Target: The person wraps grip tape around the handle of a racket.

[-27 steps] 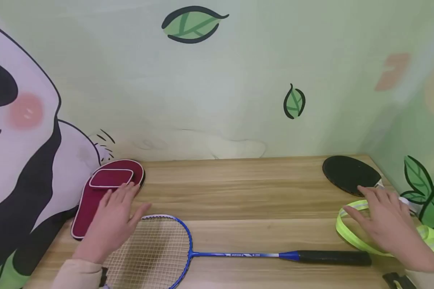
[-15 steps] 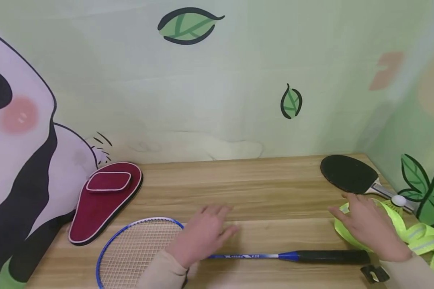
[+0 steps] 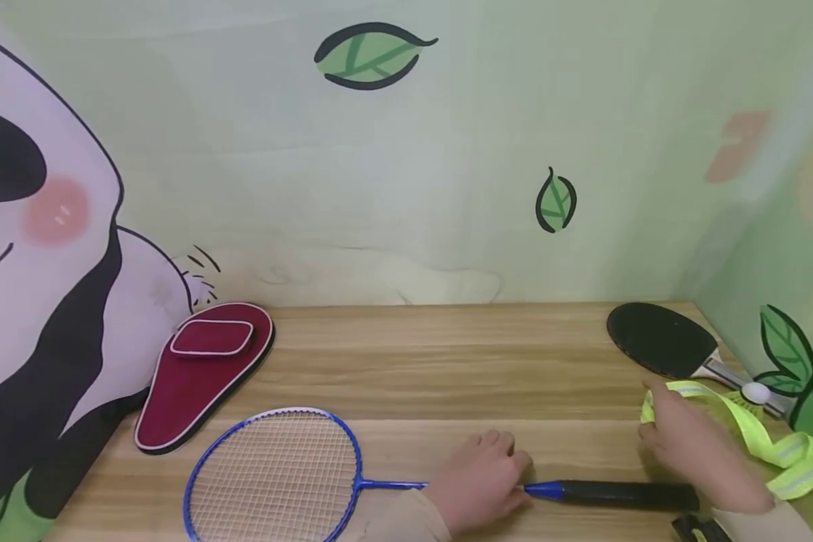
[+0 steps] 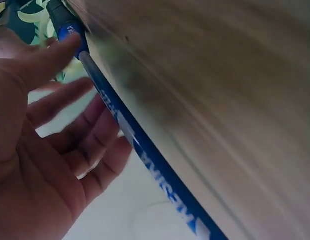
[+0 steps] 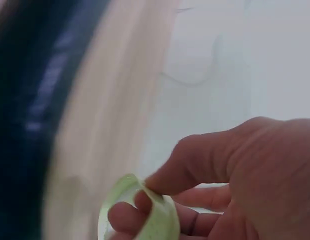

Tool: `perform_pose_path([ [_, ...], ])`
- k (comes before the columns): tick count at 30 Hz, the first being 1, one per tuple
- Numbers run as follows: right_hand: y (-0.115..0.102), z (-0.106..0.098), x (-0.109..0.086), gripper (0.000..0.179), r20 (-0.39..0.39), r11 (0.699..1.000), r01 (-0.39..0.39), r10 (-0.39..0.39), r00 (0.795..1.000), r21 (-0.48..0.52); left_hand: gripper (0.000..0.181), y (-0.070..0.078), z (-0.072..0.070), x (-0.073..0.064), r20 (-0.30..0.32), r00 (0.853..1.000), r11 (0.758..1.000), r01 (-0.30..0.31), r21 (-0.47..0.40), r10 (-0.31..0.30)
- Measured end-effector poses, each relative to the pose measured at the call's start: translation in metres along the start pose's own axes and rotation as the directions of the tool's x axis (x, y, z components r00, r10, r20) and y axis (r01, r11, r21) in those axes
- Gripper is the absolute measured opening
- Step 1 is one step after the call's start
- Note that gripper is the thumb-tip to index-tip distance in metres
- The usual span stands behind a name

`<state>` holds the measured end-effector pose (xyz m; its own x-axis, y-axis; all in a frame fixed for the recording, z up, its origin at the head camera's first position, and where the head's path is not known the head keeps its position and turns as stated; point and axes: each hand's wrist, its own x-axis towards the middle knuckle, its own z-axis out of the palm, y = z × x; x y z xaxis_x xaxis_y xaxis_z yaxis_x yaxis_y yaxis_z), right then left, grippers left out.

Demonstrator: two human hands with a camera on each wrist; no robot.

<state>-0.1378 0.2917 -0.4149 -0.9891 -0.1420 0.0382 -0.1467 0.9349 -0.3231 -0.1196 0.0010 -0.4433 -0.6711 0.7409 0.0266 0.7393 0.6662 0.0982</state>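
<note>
A blue badminton racket lies across the front of the wooden table, its strung head to the left and black handle to the right. My left hand is over the shaft near the blue cone. In the left wrist view its fingers are loosely bent beside the shaft, with the thumb near the cone; contact is hard to tell. Beyond the handle, my right hand pinches a fluorescent yellow reflective strap between thumb and fingers. The right wrist view shows the strap looped there.
A dark red paddle case lies at the left. At the back right rests a black table tennis paddle, with a shuttlecock by its handle. A painted wall borders the table's back.
My left hand has moved right, from beside the red case to over the racket's shaft. My right hand has gone from hovering over the strap to pinching it.
</note>
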Motion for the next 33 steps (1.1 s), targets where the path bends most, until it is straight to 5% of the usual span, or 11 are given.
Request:
perform_pose_path([
  [9, -0.018, -0.039, -0.03, 0.044, -0.124, 0.993, -0.021, 0.035, 0.992, 0.115, 0.011, 0.001, -0.005, -0.009, -0.03, 0.999, 0.993, -0.035, 0.108, 0.039],
  [17, -0.044, -0.07, -0.063, 0.037, -0.284, 0.955, -0.079, 0.164, 0.945, 0.287, 0.024, 0.004, -0.034, -0.025, -0.069, 0.997, 0.998, -0.014, 0.059, 0.018],
  [22, -0.055, -0.076, -0.07, 0.026, -0.442, 0.879, 0.098, 0.136, 0.887, 0.467, 0.028, -0.01, -0.06, -0.041, -0.226, 0.974, 0.981, 0.007, 0.192, 0.037],
  [25, -0.059, -0.079, -0.07, 0.026, -0.5, 0.819, 0.212, 0.102, 0.86, 0.533, 0.032, -0.022, -0.069, -0.051, -0.321, 0.947, 0.982, 0.046, 0.183, 0.015],
  [28, -0.064, -0.079, -0.071, 0.02, -0.508, 0.707, 0.299, 0.098, 0.855, 0.64, 0.036, -0.033, -0.076, -0.059, -0.382, 0.924, 0.99, 0.072, 0.123, -0.02],
  [30, -0.067, -0.078, -0.073, 0.021, -0.512, 0.589, 0.381, 0.065, 0.856, 0.712, 0.036, -0.039, -0.08, -0.062, -0.415, 0.909, 0.992, 0.081, 0.093, -0.035],
  [32, -0.07, -0.076, -0.074, 0.025, -0.523, 0.414, 0.481, -0.017, 0.852, 0.772, 0.03, -0.043, -0.083, -0.062, -0.438, 0.898, 0.993, 0.091, 0.074, -0.05],
  [33, -0.073, -0.076, -0.075, 0.027, -0.513, 0.372, 0.493, -0.05, 0.857, 0.787, 0.026, -0.044, -0.084, -0.063, -0.45, 0.891, 0.992, 0.099, 0.078, -0.054],
])
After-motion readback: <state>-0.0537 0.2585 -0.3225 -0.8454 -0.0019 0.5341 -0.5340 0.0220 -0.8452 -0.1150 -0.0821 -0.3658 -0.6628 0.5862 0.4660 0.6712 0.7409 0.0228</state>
